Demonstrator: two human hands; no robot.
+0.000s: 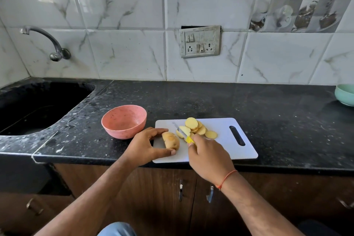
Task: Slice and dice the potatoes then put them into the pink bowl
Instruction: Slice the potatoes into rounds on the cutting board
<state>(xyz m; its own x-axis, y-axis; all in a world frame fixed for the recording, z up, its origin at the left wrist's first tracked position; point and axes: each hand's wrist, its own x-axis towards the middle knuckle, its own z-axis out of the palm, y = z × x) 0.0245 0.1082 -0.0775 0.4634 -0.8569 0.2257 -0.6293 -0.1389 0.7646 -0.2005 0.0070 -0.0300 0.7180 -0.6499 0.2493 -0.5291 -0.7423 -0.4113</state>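
Tabletop (249,101): black speckled stone, running along a marble-patterned tiled wall and carrying everything named below.
Sink (34,109): dark basin sitting at far left, with a curved metal tap (46,42) projecting from the wall above it.
Switch plate (199,41): hanging slightly crooked on the wall, straight behind the work area.
Green bowl (344,95): standing at the far right edge, cut off by the frame, well apart from the board.
Cabinet doors (162,197): brown wood, showing below the tabletop edge with metal handles.
Cutting board (229,147): white plastic with a slot handle at its right end, lying near the front edge of the tabletop.
Pink bowl (124,121): standing just beside the board's left end, showing no potato inside.
Obstructions: the left fingers are curving over the far side of the potato; the right hand is covering most of the knife handle.
Potato (170,140): a brown-skinned remaining piece, lying on the left part of the board.
Slices (197,127): pale yellow rounds, heaping loosely at the board's middle, one lying apart to the right.
Knife (183,132): yellow-handled, its short blade pointing away from the person, resting between potato and slices.
Left hand (145,145): its grip is grasping the potato between thumb and fingers.
Right hand (207,156): its grip is clenching round the knife handle.
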